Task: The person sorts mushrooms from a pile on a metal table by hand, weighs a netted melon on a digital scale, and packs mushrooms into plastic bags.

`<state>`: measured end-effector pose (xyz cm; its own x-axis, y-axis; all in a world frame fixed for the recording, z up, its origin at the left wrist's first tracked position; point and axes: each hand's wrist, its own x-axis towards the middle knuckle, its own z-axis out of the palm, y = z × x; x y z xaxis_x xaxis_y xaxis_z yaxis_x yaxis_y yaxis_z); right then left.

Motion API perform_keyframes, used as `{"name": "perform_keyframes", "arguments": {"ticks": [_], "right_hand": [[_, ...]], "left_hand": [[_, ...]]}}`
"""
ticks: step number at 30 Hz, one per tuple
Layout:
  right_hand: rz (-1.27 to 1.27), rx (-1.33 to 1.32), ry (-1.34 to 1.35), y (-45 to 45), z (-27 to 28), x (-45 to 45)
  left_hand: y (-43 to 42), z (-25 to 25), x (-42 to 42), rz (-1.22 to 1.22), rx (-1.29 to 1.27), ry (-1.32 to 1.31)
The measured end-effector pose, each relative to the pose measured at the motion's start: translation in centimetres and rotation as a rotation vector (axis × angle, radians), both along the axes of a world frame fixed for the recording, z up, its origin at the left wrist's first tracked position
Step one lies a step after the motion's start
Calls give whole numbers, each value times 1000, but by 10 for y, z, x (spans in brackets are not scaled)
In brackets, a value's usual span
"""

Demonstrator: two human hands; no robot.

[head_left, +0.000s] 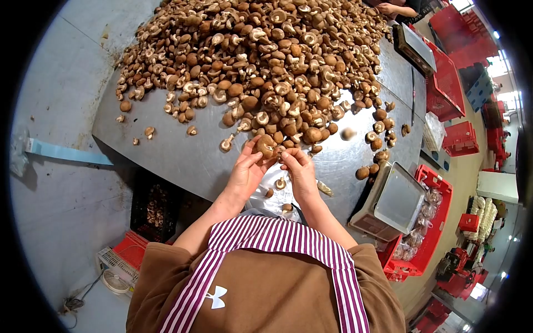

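Brown mushrooms [250,61] are heaped on a grey metal table [166,150]. At the near side of the heap, my left hand [249,166] holds a brown mushroom [265,146] between thumb and fingers. My right hand [298,171] is closed close beside it, its fingertips pinched at the mushroom's lower right; what exactly they grip is too small to tell. Below my hands lies a clear plastic bag [264,191] with a few mushrooms on it.
A scale [397,194] stands right of my hands, beside a red crate [438,222] with bagged goods. Another scale [416,47] and a person's hand [387,9] are at the far right. Beneath the table's left side is a black crate [145,208].
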<state>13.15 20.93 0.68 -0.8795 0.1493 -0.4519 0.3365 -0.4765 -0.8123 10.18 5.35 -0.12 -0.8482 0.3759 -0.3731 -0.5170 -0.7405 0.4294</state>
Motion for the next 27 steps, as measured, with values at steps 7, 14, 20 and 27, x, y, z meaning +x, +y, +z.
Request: {"name": "perform_keyframes", "arguments": {"ticks": [7, 14, 20, 27], "right_hand": [[-4, -5, -15, -1, 2, 0], [33, -114, 10, 1, -2, 5], [78, -127, -5, -2, -2, 7], [192, 107, -69, -8, 5, 6]], "left_hand": [[-1, 2, 0, 2, 16, -50], [-4, -3, 2, -4, -34, -4], [-7, -4, 6, -3, -104, 72], [-8, 6, 10, -14, -177, 144]]}}
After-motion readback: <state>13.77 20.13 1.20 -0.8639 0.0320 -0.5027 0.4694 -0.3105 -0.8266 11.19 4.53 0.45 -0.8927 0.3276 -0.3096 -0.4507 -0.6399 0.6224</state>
